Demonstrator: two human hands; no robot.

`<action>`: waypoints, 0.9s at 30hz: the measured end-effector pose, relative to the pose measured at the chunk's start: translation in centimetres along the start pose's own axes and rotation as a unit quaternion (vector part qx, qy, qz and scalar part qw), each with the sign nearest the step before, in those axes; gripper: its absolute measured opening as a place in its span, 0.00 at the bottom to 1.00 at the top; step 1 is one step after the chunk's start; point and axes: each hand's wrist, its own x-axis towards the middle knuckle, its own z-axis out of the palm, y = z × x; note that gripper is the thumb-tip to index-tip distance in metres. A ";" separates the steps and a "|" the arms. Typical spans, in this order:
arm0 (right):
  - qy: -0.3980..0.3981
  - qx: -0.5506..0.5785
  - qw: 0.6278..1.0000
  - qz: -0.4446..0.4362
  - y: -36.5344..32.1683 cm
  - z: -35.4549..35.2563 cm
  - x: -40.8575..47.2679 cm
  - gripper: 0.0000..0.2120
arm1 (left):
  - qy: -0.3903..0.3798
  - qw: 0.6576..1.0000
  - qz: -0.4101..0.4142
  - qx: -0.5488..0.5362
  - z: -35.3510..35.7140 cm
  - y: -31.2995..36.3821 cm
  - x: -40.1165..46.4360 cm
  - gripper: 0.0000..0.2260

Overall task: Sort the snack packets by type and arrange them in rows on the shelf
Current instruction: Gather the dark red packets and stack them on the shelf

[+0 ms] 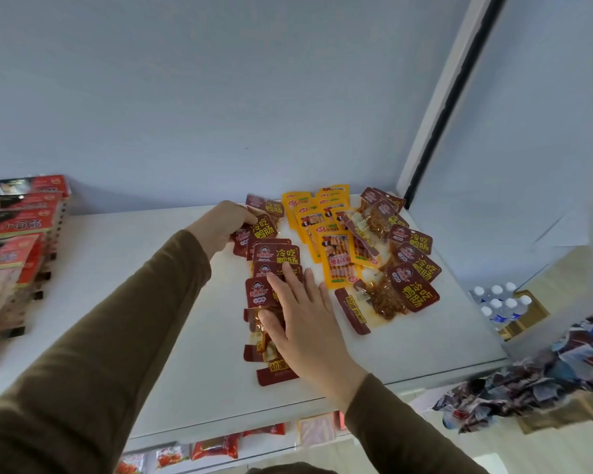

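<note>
**Both hands on the dark red row**

Gripping with curled fingers, the left hand (225,223) pinches the far dark red packet (261,224) at the head of a row; the right hand (302,314) lies flat, fingers straight and spread, pressing the nearer packets of that row and holding none.

The white shelf (144,285) is the largest thing in view. Its near edge runs from lower left up toward the right, its right edge ends just past the packets, and a pale wall closes the back. Wide bare surface lies left of the row, between it and the stacked red bags (18,234) at the far left edge, and more bare shelf lies near the front right corner.

The dark red row (273,265) runs with its long axis from the wall toward the near edge, packets overlapping like tiles, dark printed tops toward the wall and clear ends toward the person. Just right of it, the yellow packets (332,241) form overlapping rows along the same axis, close to the wall. Further right, a second group of dark red packets (409,268) lies tilted, fanned along the shelf's right edge, partly over the yellow ones.

Beyond the right edge, lower down, stand water bottles (500,302). Small snack packs (216,446) show on the lower shelf.
</note>
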 end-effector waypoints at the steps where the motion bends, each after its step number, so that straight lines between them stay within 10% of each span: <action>1: 0.000 -0.008 1.000 0.001 0.1 0.0 0.0 0.30 | -0.010 1.000 -0.001 -0.018 -0.1 -0.3 -0.2 0.05; 13: -0.002 -0.005 1.000 -0.005 -3.0 2.3 3.4 0.37 | 0.036 0.992 0.049 -0.111 -3.7 -4.6 -2.3 0.19; 27: -0.022 0.001 0.991 -0.130 -12.4 6.2 8.6 0.36 | 0.164 0.974 0.074 -0.135 -13.5 -8.1 -3.7 0.12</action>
